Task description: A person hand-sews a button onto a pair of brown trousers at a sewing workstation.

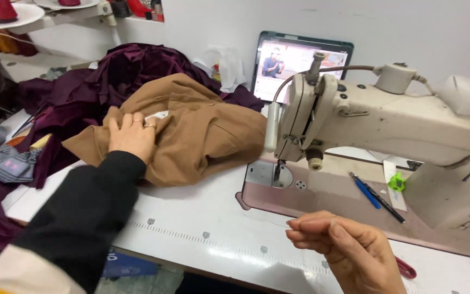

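Note:
My left hand [131, 135], in a black sleeve and with rings on two fingers, rests flat on a crumpled brown garment [202, 136] lying on the white sewing table [191, 218]. My right hand [338, 247] hovers low at the front right, fingers pinched together; a thin thread may run from it but I cannot tell. The cream sewing machine [398, 120] stands to the right, its needle area [278, 171] just beside the brown garment's edge.
A heap of dark purple velvet fabric [99, 87] lies behind and left of the brown garment. A tablet [295, 60] leans against the wall. Blue and black pens [373, 193] and a green clip [396, 182] lie on the machine bed. Red scissor handles [406, 268] sit near my right wrist.

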